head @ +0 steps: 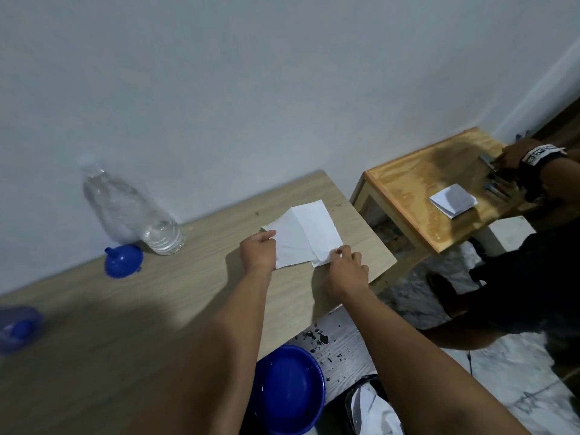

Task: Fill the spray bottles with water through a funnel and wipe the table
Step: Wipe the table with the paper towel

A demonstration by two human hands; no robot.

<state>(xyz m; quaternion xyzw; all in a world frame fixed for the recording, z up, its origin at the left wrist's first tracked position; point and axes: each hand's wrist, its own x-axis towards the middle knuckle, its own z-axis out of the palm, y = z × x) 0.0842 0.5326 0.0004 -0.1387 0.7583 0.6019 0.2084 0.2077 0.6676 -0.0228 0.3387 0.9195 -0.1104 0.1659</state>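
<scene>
A white paper tissue (306, 235) lies partly unfolded on the light wooden table (125, 324), near its right end. My left hand (258, 251) pinches the tissue's left edge. My right hand (345, 271) pinches its near right corner. A clear plastic water bottle (131, 208) stands at the back left by the wall, with some water in its base. A blue funnel (123, 260) lies on its side in front of the bottle. A blurred blue object (17, 329) sits at the table's far left edge; I cannot tell what it is.
A blue basin (287, 390) sits on a low white surface with dark wet spots, below the table's near edge. Another person's hand (514, 158) with a wristband reaches over a smaller wooden table (408, 189) at right, which holds a folded tissue (453, 200).
</scene>
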